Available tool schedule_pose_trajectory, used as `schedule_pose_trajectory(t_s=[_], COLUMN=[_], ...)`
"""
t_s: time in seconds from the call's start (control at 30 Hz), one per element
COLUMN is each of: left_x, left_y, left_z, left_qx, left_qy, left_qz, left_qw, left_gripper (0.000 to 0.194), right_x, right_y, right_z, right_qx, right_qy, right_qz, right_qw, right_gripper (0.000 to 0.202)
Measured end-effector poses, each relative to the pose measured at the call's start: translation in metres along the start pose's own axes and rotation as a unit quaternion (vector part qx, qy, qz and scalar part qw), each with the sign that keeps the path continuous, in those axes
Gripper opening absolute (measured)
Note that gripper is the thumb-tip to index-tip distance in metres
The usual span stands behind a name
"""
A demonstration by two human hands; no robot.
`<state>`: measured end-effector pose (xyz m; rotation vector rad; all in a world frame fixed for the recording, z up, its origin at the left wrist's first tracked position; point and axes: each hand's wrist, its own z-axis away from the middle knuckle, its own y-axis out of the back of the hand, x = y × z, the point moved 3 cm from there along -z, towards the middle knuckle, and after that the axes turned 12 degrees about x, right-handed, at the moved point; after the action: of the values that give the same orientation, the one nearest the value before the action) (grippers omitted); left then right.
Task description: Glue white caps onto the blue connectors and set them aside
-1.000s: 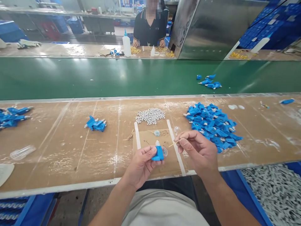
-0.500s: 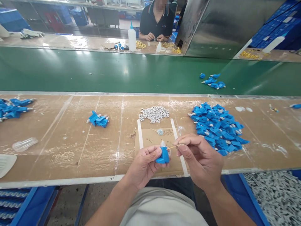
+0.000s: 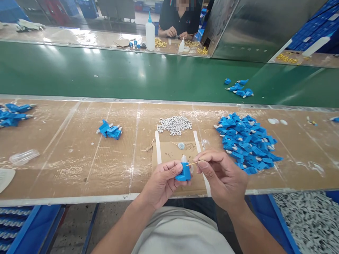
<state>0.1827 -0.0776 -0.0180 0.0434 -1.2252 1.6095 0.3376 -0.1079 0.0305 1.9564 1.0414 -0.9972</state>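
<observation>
Between its thumb and fingers my left hand (image 3: 164, 181) grips a blue plastic part (image 3: 183, 173) with a whitish tip pointing up. My right hand (image 3: 224, 176) pinches a thin wooden stick (image 3: 194, 163), whose end touches or nearly touches the blue part near the base of its tip. Just beyond the hands, a small clear dish (image 3: 181, 145) with another stick lies on a cardboard sheet (image 3: 165, 150) bordered by white tape. Behind the sheet is a heap of small grey-white pieces (image 3: 174, 125). A big pile of similar blue parts (image 3: 247, 141) lies to the right.
Smaller groups of blue parts lie left (image 3: 109, 129) and far left (image 3: 14, 114). A clear plastic container (image 3: 24, 157) rests on the left. Beyond the table runs a green belt (image 3: 119, 72) carrying several blue parts. Across it sits a person (image 3: 180, 21) near a white bottle (image 3: 150, 35).
The stick's end has moved slightly left, closer against the blue part. Both hands keep their holds. The whole view has shifted a little.
</observation>
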Motion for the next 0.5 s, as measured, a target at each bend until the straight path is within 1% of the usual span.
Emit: schedule_pose_trajectory(t_s=[0.1,0.27,0.37,0.5], left_x=[-0.0013,-0.0026,-0.0031,-0.0033], left_y=[0.0009,0.0014,0.0020,0.0035], left_z=[-0.0009,-0.0014,-0.0012,-0.0012], left_qx=[0.001,-0.017,-0.024,-0.025], left_qy=[0.001,0.003,0.001,0.001], left_qz=[0.001,0.004,0.009,0.014], left_qw=[1.000,1.000,1.000,1.000], left_gripper=[0.022,0.022,0.021,0.021], right_x=[-0.0008,-0.0031,-0.0034,-0.0040], right_y=[-0.0001,-0.0001,-0.0016,-0.0010], right_z=[-0.0008,-0.0015,-0.0001,-0.0007], right_qx=[-0.018,-0.020,-0.040,-0.039], right_qy=[0.030,0.091,0.097,0.081], right_qz=[0.017,0.021,0.007,0.011], right_qw=[0.999,0.995,0.994,0.996], right_gripper=[0.014,0.019,0.022,0.020])
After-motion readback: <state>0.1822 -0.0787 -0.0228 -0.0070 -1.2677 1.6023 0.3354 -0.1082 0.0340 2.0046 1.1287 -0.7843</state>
